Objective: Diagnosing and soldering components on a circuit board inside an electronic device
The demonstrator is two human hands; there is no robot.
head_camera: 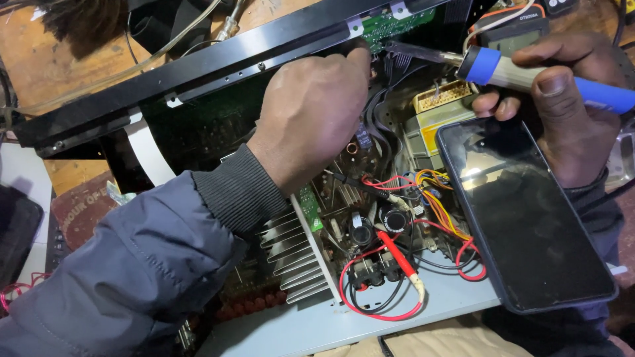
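Observation:
An opened electronic amplifier chassis [370, 311] lies in front of me, its circuit boards, finned heat sink [294, 258] and red, yellow and black wires [436, 205] exposed. My left hand [317, 112] reaches over the boards, fingers curled against the black front panel [198, 73] near a green board [390, 23]; what the fingertips pinch is hidden. My right hand [569, 99] grips a blue-handled soldering iron [529, 76], its metal tip [417, 51] pointing left toward the green board. A dark smartphone [522, 218] with a blank screen rests under my right hand.
A multimeter [512, 30] sits behind the soldering iron at the top right. A red test probe [400, 258] lies among the capacitors. Cables cross the wooden bench [59, 59] at the upper left. A dark flat object [16, 225] lies at the left edge.

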